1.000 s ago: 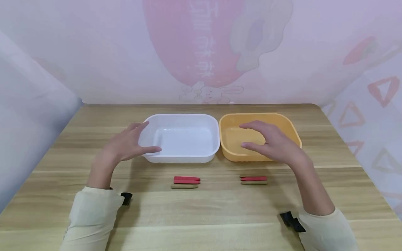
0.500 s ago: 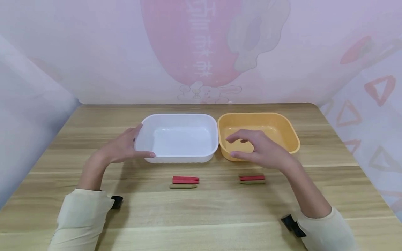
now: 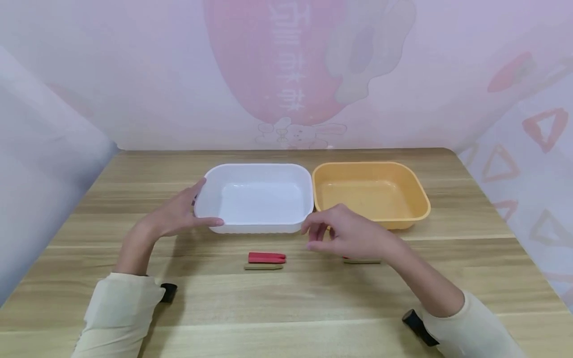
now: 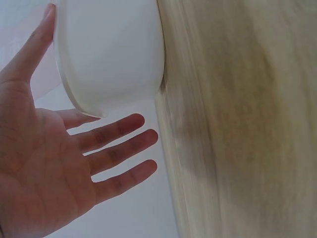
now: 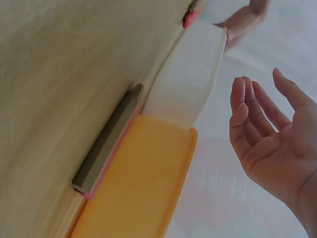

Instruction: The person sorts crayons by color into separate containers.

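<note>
A white tray (image 3: 257,196) and an orange tray (image 3: 371,194) stand side by side on the wooden table (image 3: 286,298). My left hand (image 3: 188,211) is open and touches the white tray's near left corner, thumb along its front wall; the left wrist view shows the straight, spread fingers (image 4: 119,148) beside the tray (image 4: 109,54). My right hand (image 3: 315,237) hovers low in front of the gap between the trays, fingers loosely curled and holding nothing. It partly covers a red and olive crayon pair (image 3: 362,260). Another red crayon (image 3: 266,257) and olive crayon (image 3: 263,267) lie left of it.
Pink patterned walls close in the table at the back and both sides. The right wrist view shows the olive crayon (image 5: 109,141) lying in front of the orange tray (image 5: 133,183), with the white tray (image 5: 190,84) beyond.
My right hand has come back from above the orange tray, moving left and down over the right crayon pair. My left hand has stayed at the white tray's corner.
</note>
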Tool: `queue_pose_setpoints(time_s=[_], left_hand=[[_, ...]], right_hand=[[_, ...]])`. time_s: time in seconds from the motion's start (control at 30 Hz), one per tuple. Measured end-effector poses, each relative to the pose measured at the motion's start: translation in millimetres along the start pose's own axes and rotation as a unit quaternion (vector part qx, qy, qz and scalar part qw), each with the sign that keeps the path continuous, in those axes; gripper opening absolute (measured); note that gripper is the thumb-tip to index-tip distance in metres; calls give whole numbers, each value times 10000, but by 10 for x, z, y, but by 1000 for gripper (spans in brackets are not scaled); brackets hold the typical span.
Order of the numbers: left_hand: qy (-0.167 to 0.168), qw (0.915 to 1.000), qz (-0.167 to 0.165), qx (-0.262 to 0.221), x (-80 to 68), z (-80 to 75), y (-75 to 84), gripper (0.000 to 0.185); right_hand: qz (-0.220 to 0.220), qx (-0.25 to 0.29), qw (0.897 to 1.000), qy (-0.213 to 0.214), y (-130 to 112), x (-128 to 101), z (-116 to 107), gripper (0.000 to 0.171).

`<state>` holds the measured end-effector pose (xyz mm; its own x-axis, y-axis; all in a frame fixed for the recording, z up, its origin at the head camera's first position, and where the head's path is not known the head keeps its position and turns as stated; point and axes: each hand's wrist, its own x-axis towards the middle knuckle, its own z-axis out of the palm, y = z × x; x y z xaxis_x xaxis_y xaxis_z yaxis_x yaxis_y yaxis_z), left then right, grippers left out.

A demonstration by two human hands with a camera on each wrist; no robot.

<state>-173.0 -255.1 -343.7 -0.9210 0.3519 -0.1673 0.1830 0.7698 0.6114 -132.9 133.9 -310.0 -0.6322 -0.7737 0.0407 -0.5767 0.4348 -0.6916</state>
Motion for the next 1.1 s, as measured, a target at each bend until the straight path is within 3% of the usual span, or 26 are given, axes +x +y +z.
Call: queue_pose_setpoints(time_s=[0.27,0.57,0.73,0.9,1.1], left_hand=[[-78,9999,-101,35,8,-31,16,124],[-108,9997,-210,76,13,-46,26,126],[-136,9996,-217,88,22,-50,13,127],[-155,9997,-170,59,22,-53,-2,126],[-144,9996,-218,110,10,-48,8,126]], right_hand=[[154,30,9995,-259,-9,146,220,14],[727,-356,9952,-548,66,334,500,8],[836,-1141,9889,-452,51,398,645,24],[970,-1784,9786,-341,-5,434,735,17],[918,-2280,9692,-185,-2,456,817,21]])
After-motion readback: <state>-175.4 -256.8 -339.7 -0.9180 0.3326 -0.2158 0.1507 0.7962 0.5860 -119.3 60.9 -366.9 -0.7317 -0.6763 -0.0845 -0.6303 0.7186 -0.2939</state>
